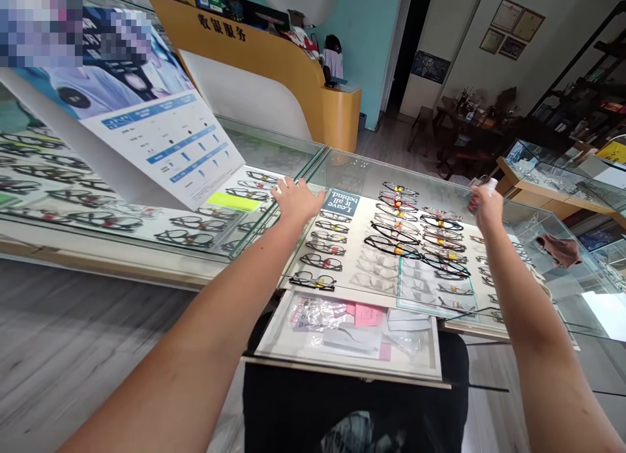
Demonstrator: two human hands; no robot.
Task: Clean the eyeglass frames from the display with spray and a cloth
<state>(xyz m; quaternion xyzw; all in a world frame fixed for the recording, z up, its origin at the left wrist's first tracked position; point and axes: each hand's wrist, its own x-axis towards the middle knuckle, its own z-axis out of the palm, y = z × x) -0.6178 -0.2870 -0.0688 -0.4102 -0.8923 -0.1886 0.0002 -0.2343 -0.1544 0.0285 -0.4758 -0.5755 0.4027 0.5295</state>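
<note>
My left hand [297,200] lies with fingers spread on the glass counter top, by the seam between two display cases. My right hand [488,205] is closed around a small bottle with a white top [491,184]; most of its body is hidden by the fingers. Under the glass between my arms lie rows of eyeglasses [396,234], some with coloured tags. A blue sign [340,203] reading "Leave it all behind" shows beside my left hand. Below, a pulled-out drawer [435,349] holds plastic bags, pink slips and white papers.
A large folded display card [161,146] stands on the left case [220,244]. Behind it is a curved wooden reception desk [337,114]. At the right, a brown cloth [558,249] lies near another glass case [552,173]. A dark table [469,120] stands farther back.
</note>
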